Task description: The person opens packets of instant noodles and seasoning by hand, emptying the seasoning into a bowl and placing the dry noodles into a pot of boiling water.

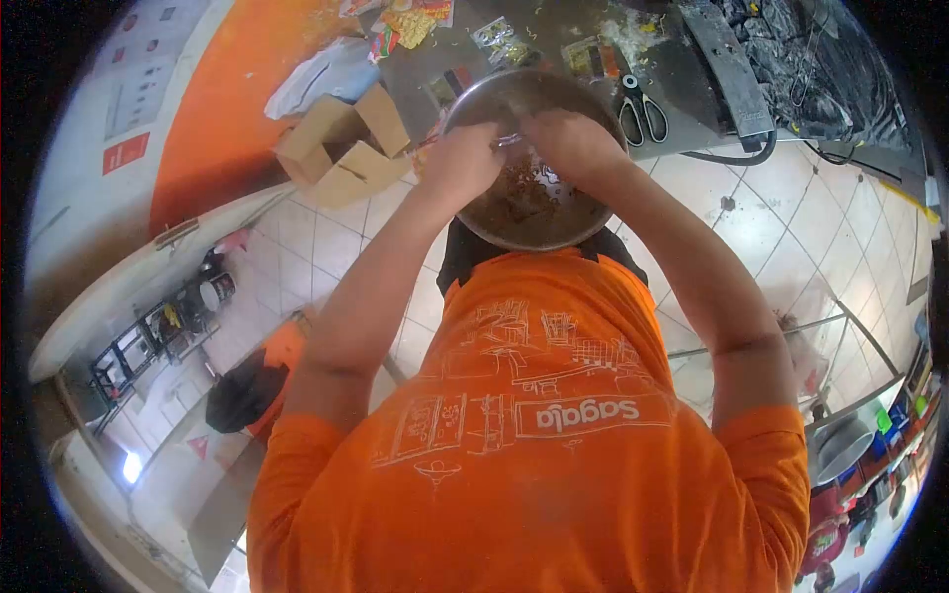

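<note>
A round metal bowl (554,232) is held against the front of my body at the table's edge, with brown crumbly bits and some pale scraps at its bottom. Over its left rim, my left hand (463,163) has its fingers closed, and a small shiny sachet-like piece (508,140) shows at their tips. My right hand (573,146) reaches inside from the right, fingers curled close to the left ones. What those right fingers hold is hidden by the hand itself.
Black-handled scissors (643,111) lie right of the bowl, near small sachets (499,42) on the dark table (554,20). An open cardboard box (341,148) stands at left. A metal bar (727,69) and crumpled black plastic (820,69) occupy the right side.
</note>
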